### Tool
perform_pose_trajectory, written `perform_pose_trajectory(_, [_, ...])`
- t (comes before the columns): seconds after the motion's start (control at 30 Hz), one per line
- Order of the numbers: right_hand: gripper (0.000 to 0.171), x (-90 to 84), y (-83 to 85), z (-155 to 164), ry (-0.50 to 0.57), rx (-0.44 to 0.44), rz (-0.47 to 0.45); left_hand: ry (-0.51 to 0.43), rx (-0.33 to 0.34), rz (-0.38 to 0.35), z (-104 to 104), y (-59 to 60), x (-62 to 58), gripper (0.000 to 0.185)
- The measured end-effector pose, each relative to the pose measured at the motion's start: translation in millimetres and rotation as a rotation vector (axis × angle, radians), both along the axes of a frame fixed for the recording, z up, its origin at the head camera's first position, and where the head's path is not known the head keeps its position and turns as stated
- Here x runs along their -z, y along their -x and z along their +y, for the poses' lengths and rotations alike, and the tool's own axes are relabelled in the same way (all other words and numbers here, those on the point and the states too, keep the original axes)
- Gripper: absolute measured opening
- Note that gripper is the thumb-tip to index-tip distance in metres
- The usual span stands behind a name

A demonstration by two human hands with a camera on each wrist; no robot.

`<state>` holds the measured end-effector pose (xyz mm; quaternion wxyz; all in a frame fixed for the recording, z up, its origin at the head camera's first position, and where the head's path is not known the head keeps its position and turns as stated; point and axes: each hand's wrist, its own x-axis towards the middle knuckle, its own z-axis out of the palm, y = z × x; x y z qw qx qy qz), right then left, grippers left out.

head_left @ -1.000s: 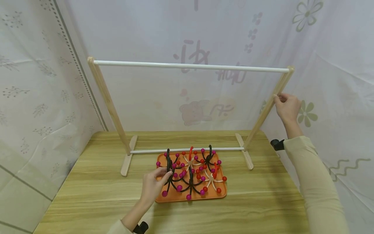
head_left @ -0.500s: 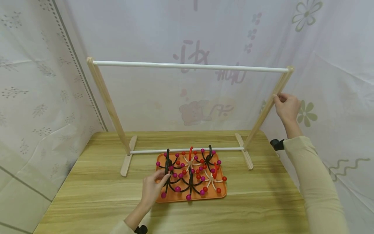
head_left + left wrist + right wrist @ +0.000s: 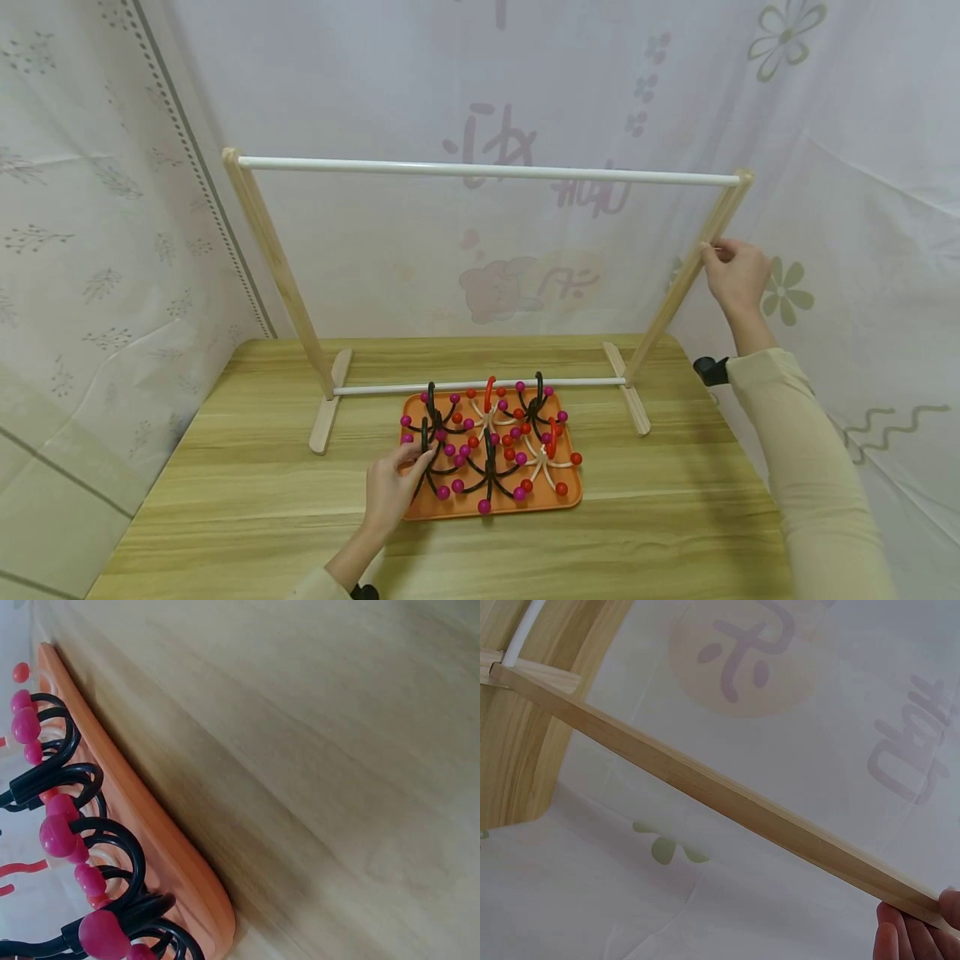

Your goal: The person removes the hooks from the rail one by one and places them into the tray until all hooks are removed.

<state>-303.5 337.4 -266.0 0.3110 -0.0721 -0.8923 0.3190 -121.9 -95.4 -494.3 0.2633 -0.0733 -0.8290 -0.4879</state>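
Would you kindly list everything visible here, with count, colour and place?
Rack: one, pale wood posts with white rails, standing at the table's back.
Tray: one, orange, on the table in front of the rack.
Hooks: several, black, cream and red with pink or red ball tips, piled in the tray.
Table: one, light wood.
Curtain: white, patterned, behind and beside.
Left hand: pinches a black hook at the tray's left.
Right hand: grips the rack's right post.

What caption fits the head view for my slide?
Left hand grips a black hanger on the orange tray; right hand holds the wooden rack.
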Motion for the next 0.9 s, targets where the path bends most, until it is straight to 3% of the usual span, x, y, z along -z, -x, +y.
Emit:
perform_pose_trajectory(0.3, [0.039,-0.6,-0.1,-0.3,0.017,0.001,-0.023,-0.037,-0.002,0.015,6.0,-1.5,5.0,0.007])
perform_pose_trajectory(0.9, [0.039,-0.4,-0.2,0.1,0.014,0.006,-0.020,0.000,0.006,0.013,10.0,-8.3,5.3,0.013])
